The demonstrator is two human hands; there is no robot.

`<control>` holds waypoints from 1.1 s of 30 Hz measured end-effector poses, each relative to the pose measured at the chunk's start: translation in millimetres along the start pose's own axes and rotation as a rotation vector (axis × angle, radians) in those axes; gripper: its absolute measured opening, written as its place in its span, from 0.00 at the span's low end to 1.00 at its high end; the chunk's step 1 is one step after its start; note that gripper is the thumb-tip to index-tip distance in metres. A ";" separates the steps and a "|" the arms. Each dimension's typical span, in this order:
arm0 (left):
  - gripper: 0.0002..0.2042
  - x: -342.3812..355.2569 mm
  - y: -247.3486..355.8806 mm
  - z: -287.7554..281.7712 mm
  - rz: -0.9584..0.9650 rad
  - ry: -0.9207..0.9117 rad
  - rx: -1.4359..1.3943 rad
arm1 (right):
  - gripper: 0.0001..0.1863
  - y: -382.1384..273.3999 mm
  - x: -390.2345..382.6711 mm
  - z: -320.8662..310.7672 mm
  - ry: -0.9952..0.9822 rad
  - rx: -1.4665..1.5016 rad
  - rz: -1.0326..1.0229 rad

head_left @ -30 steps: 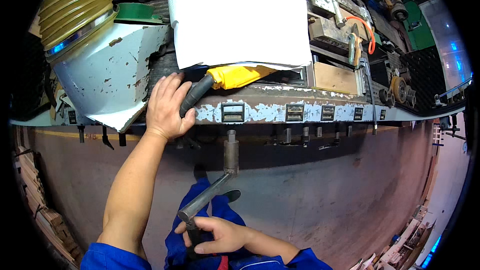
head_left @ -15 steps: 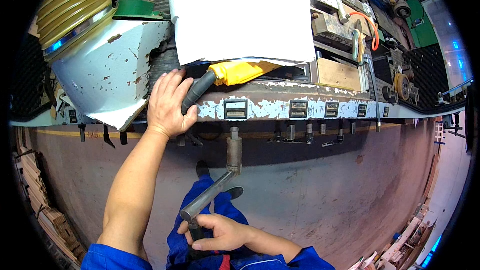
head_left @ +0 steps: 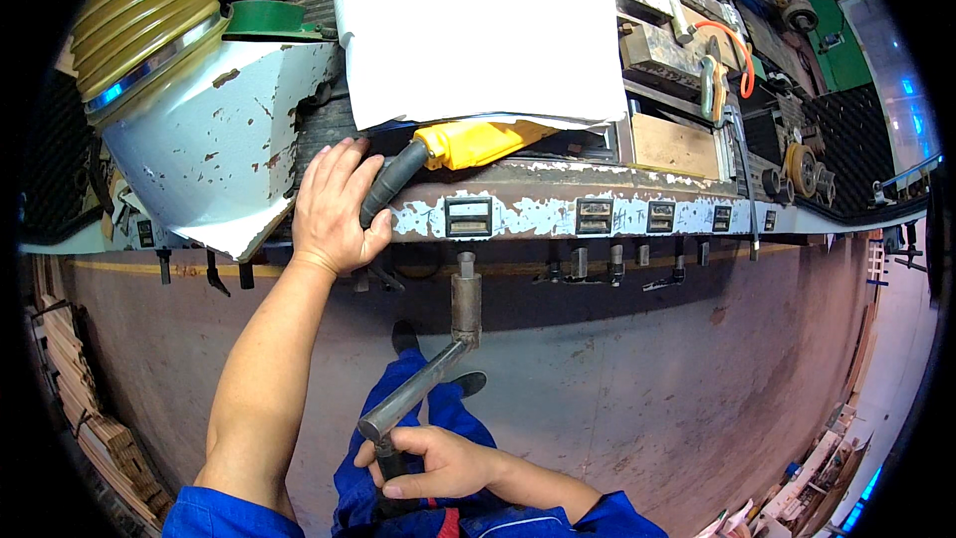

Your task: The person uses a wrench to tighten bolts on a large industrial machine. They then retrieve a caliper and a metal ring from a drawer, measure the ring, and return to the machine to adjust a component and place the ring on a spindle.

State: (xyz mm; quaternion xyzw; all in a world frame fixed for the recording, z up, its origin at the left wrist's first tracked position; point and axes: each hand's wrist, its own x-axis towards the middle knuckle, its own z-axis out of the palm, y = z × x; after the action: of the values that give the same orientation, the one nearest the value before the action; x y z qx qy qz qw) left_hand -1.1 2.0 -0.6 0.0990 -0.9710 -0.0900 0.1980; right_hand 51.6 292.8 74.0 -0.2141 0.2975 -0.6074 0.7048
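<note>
My left hand (head_left: 337,207) lies flat on the worn front edge of the machine, fingers stretched forward and slightly apart, holding nothing. Its thumb side is beside the black cable sleeve (head_left: 396,179) of a yellow control pendant (head_left: 476,143), which is partly under white paper sheets (head_left: 483,40). Low in front of my body, my right hand (head_left: 443,463) is closed around the dark grip of a steel crank handle (head_left: 416,391). The crank's arm slants up to a cylindrical socket (head_left: 466,304), fitted on a shaft below the machine edge. Part of the grip is hidden by my fingers.
At the left stand a grey sheet-metal cover (head_left: 214,130) with chipped paint and a yellow ribbed hose (head_left: 149,10). A grey block (head_left: 662,58), an orange-cabled tool (head_left: 713,90) and round parts (head_left: 800,169) lie to the right. Several levers and shafts (head_left: 580,264) stick out below the edge.
</note>
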 end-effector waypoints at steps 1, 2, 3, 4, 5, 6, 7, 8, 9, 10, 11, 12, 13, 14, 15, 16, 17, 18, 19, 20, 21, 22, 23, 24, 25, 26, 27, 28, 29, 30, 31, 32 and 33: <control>0.31 -0.2 0.5 0.0 -0.005 -0.003 0.003 | 0.23 -0.4 0.0 -0.1 -0.001 0.002 0.000; 0.31 -0.4 0.9 0.0 -0.009 -0.006 0.006 | 0.23 -0.8 -0.1 -0.2 -0.003 0.004 0.000; 0.31 -0.3 0.8 -0.1 -0.008 -0.007 0.006 | 0.23 -0.9 -0.2 -0.3 -0.004 0.006 0.000; 0.31 -0.2 0.0 0.2 -0.008 -0.009 0.005 | 0.23 0.0 0.1 -0.8 -0.008 0.001 0.001; 0.32 -0.3 -0.7 0.5 -0.008 -0.010 0.004 | 0.23 1.9 0.4 -1.6 -0.011 -0.004 0.002; 0.32 -1.0 -1.6 1.0 -0.006 -0.007 -0.003 | 0.23 3.0 0.6 -1.9 -0.014 -0.008 0.003; 0.31 -0.8 -1.8 1.7 0.000 -0.001 -0.008 | 0.23 2.7 0.2 -2.0 -0.016 0.003 0.006; 0.31 -0.6 -1.6 2.2 0.006 0.004 -0.014 | 0.23 2.1 -0.2 -1.9 -0.018 0.014 0.008; 0.31 -0.5 -0.5 2.0 -0.002 -0.004 -0.003 | 0.23 1.6 -0.7 -1.4 -0.020 0.025 0.010; 0.31 2.5 0.3 1.2 -0.006 -0.003 0.008 | 0.23 0.0 -0.3 -1.7 -0.012 0.022 0.026; 0.31 4.5 1.6 0.2 -0.010 -0.003 0.020 | 0.23 -0.8 -0.7 -0.6 -0.003 0.019 0.041; 0.31 -0.2 1.4 -0.1 -0.003 0.002 0.001 | 0.23 -1.6 -1.6 1.3 0.005 0.017 0.056; 0.31 -2.6 1.5 -2.1 0.007 0.011 -0.017 | 0.23 -4.2 -2.6 4.5 -0.003 0.041 0.054; 0.31 -1.2 1.7 -2.5 0.008 0.015 -0.015 | 0.22 -1.5 -2.8 3.1 -0.014 0.044 0.062; 0.32 2.6 2.7 -2.5 0.006 0.027 -0.020 | 0.22 -0.6 -1.6 0.5 -0.025 0.048 0.070; 0.32 1.6 3.5 -1.4 0.002 0.021 -0.023 | 0.22 -0.7 -1.6 0.3 -0.025 0.040 0.055; 0.32 1.7 3.8 -0.9 -0.002 0.014 -0.027 | 0.22 -1.1 -1.7 0.1 -0.025 0.032 0.041; 0.32 3.2 4.7 -1.8 0.001 0.017 -0.025 | 0.22 -1.7 -1.6 -0.2 -0.025 0.024 0.027; 0.32 3.6 6.0 -3.5 0.001 0.018 -0.025 | 0.21 -2.5 -1.8 0.1 -0.024 0.034 0.022; 0.32 4.1 7.0 -4.5 0.000 0.018 -0.024 | 0.21 -3.9 -1.9 0.6 -0.024 0.043 0.018; 0.32 4.4 7.8 -4.5 -0.002 0.015 -0.024 | 0.21 -5.5 -2.2 1.0 -0.024 0.052 0.014; 0.32 4.0 7.5 -5.2 -0.003 0.009 -0.023 | 0.21 -6.7 -2.3 2.2 -0.013 0.046 0.026; 0.32 3.7 7.4 -5.7 -0.005 0.004 -0.021 | 0.21 -8.2 -3.0 3.2 -0.002 0.041 0.038; 0.32 5.2 6.3 -4.5 -0.002 0.014 -0.023 | 0.20 -9.4 -3.7 3.4 0.009 0.035 0.050; 0.32 4.5 4.3 -2.4 -0.002 0.016 -0.025 | 0.20 -8.8 -4.2 3.6 0.009 0.009 0.051; 0.33 3.1 2.8 -1.2 -0.002 0.018 -0.028 | 0.19 -8.5 -4.4 2.6 0.008 -0.017 0.052; 0.32 0.8 3.1 -1.6 -0.001 0.010 -0.029 | 0.19 -6.6 -4.7 2.3 0.007 -0.043 0.052; 0.31 2.1 3.7 -2.1 0.001 0.009 -0.030 | 0.15 -3.7 -5.3 1.8 0.025 -0.079 0.000; 0.31 2.4 3.8 -2.6 0.003 0.008 -0.030 | 0.15 -3.9 -5.7 1.7 0.021 -0.088 -0.001; 0.31 0.1 1.2 -0.5 0.016 0.015 -0.024 | 0.14 -4.5 -6.6 1.3 0.016 -0.097 -0.002; 0.31 0.2 1.3 -0.7 0.013 0.011 -0.020 | 0.13 -5.0 -7.7 0.6 0.013 -0.107 -0.005; 0.31 0.5 1.7 -0.8 0.010 0.007 -0.015 | 0.13 -5.3 -8.8 -0.4 0.011 -0.127 -0.013; 0.31 0.7 2.0 -0.8 0.008 0.004 -0.010 | 0.13 -5.4 -10.0 -1.8 0.009 -0.146 -0.021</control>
State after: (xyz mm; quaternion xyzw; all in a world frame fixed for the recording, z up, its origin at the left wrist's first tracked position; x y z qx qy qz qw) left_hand -1.8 3.7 0.8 0.0944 -0.9706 -0.0941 0.2006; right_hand 45.6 301.8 77.8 -0.2654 0.3421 -0.5924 0.6794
